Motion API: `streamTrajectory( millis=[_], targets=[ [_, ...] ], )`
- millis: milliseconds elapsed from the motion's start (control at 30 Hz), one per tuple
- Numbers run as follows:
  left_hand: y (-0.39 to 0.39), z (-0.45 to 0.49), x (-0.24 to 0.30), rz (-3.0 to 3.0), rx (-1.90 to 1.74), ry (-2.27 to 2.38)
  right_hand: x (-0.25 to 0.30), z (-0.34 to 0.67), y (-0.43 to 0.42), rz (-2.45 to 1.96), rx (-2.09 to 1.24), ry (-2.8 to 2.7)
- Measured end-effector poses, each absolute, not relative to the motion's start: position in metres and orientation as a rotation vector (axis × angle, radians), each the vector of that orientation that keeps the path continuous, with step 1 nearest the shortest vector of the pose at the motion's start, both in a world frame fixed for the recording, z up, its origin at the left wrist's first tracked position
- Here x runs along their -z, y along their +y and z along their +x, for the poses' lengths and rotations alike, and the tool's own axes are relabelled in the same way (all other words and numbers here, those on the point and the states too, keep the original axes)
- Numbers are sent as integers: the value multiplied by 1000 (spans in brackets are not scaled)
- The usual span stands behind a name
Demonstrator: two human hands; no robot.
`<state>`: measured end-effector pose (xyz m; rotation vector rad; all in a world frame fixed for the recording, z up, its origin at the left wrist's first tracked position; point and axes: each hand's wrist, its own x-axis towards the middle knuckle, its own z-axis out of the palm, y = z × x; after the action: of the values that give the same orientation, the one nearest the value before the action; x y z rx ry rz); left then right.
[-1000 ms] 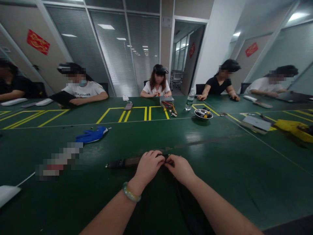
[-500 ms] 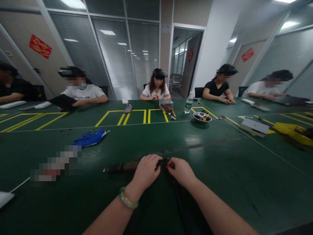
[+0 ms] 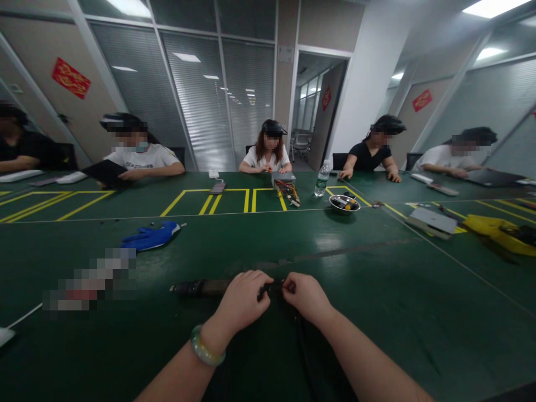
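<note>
A long dark tool [image 3: 201,288] lies across the green table [image 3: 377,290] in front of me, its tip pointing left. My left hand [image 3: 243,298], with a green bangle on the wrist, is curled over its right end. My right hand [image 3: 305,296] pinches the same end from the right, fingers closed together. The two hands nearly touch. A dark cable [image 3: 301,340] runs from under them toward me. What sits between the fingertips is hidden.
A blue glove [image 3: 151,235] lies to the left. Farther off stand a metal bowl [image 3: 344,203], a water bottle [image 3: 321,178], a grey box with coloured wires [image 3: 285,181], a flat grey device [image 3: 431,220] and a yellow object [image 3: 494,228]. Several people sit along the far edge.
The view has tipped up slightly, so hands and tool sit lower in the picture. My hands stay closed on the tool's right end; the fingers shifted only a little.
</note>
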<state>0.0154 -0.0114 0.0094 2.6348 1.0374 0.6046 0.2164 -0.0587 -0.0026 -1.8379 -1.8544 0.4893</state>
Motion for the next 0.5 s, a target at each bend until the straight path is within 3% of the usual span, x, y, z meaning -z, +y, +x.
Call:
streamTrajectory(
  millis=[500],
  targets=[
    [-8, 19, -5, 2624, -643, 1058, 2, 210, -57, -1766, -384, -1953]
  ],
)
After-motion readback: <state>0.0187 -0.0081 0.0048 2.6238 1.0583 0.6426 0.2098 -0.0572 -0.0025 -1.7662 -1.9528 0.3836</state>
